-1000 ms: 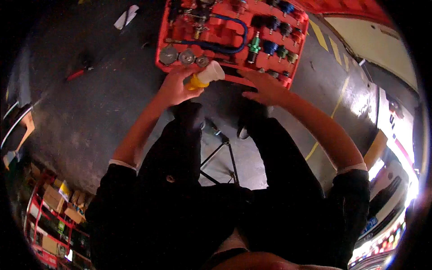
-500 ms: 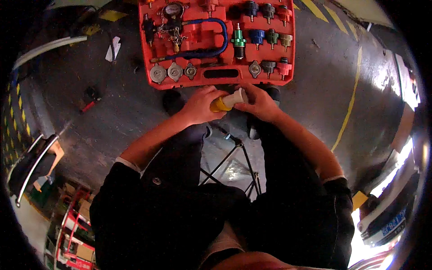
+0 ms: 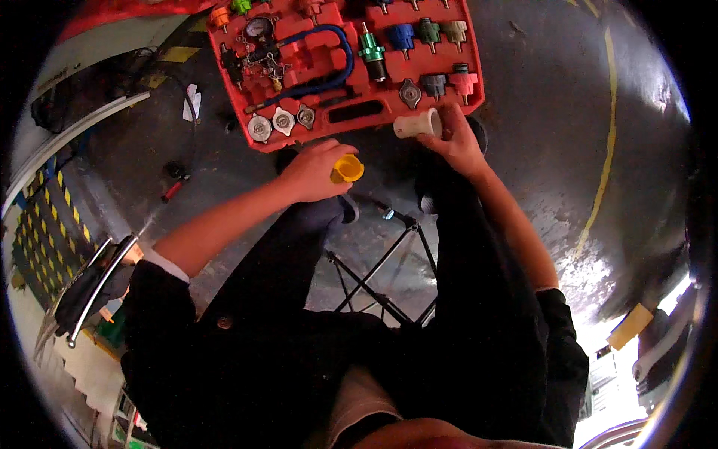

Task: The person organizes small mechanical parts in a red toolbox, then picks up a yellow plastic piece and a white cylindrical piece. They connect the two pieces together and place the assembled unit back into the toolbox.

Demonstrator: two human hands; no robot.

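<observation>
My left hand (image 3: 308,172) is closed round a yellow open-topped cup-like piece (image 3: 348,169). In my right hand (image 3: 458,144) is an off-white flanged tube (image 3: 411,126), tilted with its wide end toward the palm. The two pieces are apart, both just before the near edge of a red moulded tool case (image 3: 327,133). Fitted in the case are a pressure gauge (image 3: 257,28) with valves, a blue hose (image 3: 348,56), a green and black adapter (image 3: 372,54), several coloured adapters and flat metal caps (image 3: 259,128).
Between my legs stands a folding black tripod-like frame (image 3: 385,301) on the dark floor. A red-handled tool (image 3: 173,190) lies off to the left, near a white paper scrap (image 3: 192,102). A curved metal rail (image 3: 101,288) rises at far left. Yellow floor line (image 3: 603,165) runs at right.
The yellow piece and the white tube have come apart. My right hand has carried the tube up and to the right; my left hand keeps the yellow piece. The view has shifted.
</observation>
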